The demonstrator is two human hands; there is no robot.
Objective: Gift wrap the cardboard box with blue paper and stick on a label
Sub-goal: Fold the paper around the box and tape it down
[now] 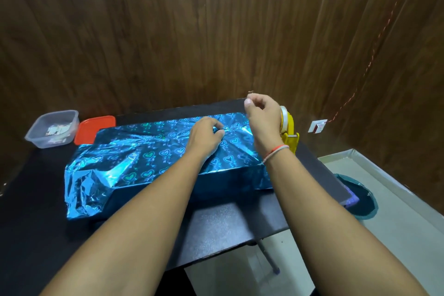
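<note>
A long box (153, 163) covered in shiny blue heart-patterned paper lies across the black table (223, 226). Loose paper bunches at its left end (81, 190). My left hand (207, 134) rests on top of the box near its right part, fingers curled down onto the paper seam. My right hand (260, 115) hovers above the box's far right corner, thumb and forefinger pinching what looks like a clear strip of tape. Just behind that hand stands a yellow tape dispenser (289, 131) with a pale roll.
A clear plastic tub (54, 128) with small labels inside sits at the far left, its orange lid (95, 128) beside it. Wooden walls close in behind and right. Off the table's right edge, a blue round object (360, 199) lies on the pale floor.
</note>
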